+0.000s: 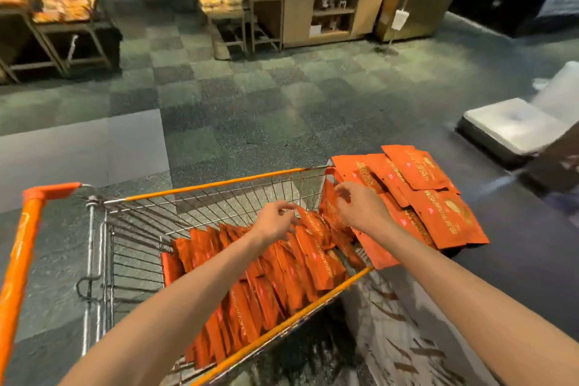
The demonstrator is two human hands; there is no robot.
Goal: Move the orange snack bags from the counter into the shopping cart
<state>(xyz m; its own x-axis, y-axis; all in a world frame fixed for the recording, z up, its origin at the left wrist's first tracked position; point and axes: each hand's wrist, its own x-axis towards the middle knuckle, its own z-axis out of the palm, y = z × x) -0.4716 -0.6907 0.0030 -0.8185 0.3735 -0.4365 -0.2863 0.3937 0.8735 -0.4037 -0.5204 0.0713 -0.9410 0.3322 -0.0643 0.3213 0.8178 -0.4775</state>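
The wire shopping cart (219, 185) with an orange rim stands in front of me, packed with rows of upright orange snack bags (269, 285). More orange snack bags (445, 213) lie flat in an overlapping pile on the dark counter (517, 247) at the cart's far right corner. My left hand (277, 222) hovers over the cart with curled fingers pinching the top edge of a standing bag (315, 226). My right hand (360, 207) reaches across the pile, its fingers curled around a bag (329, 200) held upright just inside the cart's far right corner.
The cart's orange handle (18, 260) is at my left. A white block (513, 125) rests farther back on the counter. Across the tiled floor (250, 97) stand bakery display tables (62, 9) and a wooden stand (332, 12). A patterned panel (404, 323) faces the counter below the cart.
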